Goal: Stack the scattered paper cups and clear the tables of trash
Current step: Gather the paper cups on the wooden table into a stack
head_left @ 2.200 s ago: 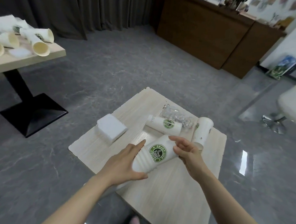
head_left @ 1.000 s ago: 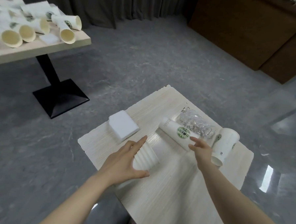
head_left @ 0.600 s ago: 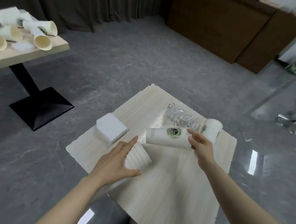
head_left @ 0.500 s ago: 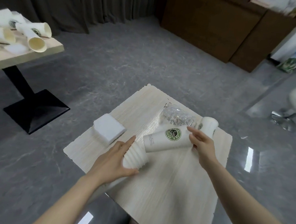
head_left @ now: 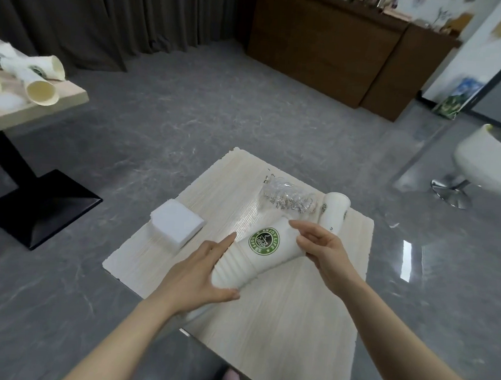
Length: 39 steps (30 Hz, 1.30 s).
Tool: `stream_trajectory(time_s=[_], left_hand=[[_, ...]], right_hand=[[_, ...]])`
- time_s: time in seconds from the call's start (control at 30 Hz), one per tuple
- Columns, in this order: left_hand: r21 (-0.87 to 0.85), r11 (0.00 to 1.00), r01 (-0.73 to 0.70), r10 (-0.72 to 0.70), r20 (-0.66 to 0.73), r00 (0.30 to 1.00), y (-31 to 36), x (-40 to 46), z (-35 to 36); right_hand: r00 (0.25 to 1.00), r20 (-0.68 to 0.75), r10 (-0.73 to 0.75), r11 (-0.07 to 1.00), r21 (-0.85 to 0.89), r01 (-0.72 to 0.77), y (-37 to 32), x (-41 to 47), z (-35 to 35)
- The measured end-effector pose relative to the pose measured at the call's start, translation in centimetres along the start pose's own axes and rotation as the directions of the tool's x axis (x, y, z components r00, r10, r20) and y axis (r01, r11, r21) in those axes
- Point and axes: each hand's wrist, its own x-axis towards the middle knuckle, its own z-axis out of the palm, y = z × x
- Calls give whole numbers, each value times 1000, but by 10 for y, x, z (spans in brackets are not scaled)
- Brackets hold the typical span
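Note:
My left hand [head_left: 201,270] grips the lower end of a stack of white paper cups [head_left: 233,269] held on its side above the light wooden table [head_left: 289,314]. The outermost cup [head_left: 269,244], with a green round logo, sits over the stack's end, and my right hand [head_left: 324,250] holds its far end with curled fingers. Another logo cup [head_left: 333,211] lies on the table near the far right edge. Crumpled clear plastic [head_left: 286,196] lies beside it.
A white napkin stack [head_left: 176,225] sits on the table's left part. A second table [head_left: 30,105] at far left carries several tipped paper cups [head_left: 41,91]. A white stool [head_left: 482,170] stands at right, a brown counter [head_left: 323,45] behind.
My right hand picked the lying logo cup off the table, swung it round and slid it onto the stack held in my left hand.

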Motion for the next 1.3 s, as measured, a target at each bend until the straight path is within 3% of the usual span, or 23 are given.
stream_trajectory(time_s=[0.27, 0.6, 0.8, 0.9, 1.03, 1.17, 1.3], left_hand=[[-17, 997, -80, 81, 13, 997, 14, -14, 1], [-52, 985, -166, 169, 76, 983, 25, -25, 14], [-76, 979, -190, 196, 72, 978, 38, -16, 21], [-72, 981, -178, 182, 54, 982, 44, -6, 26], [-78, 991, -110, 109, -9, 994, 58, 16, 38], [-118, 993, -6, -5, -90, 996, 77, 40, 55], [-142, 986, 83, -104, -146, 984, 90, 60, 76]], right_hand=[[989, 146, -9, 1000, 5, 9, 3, -40, 33], [1000, 24, -18, 1000, -11, 19, 11, -93, 56], [999, 22, -41, 999, -14, 41, 11, -93, 41], [998, 30, -58, 998, -3, 58, 6, -79, 17], [994, -84, -74, 994, -92, 66, 1, -37, -48], [989, -143, -33, 970, -245, -3, -8, 18, -125], [994, -111, -12, 904, -427, -36, -13, 72, -188]])
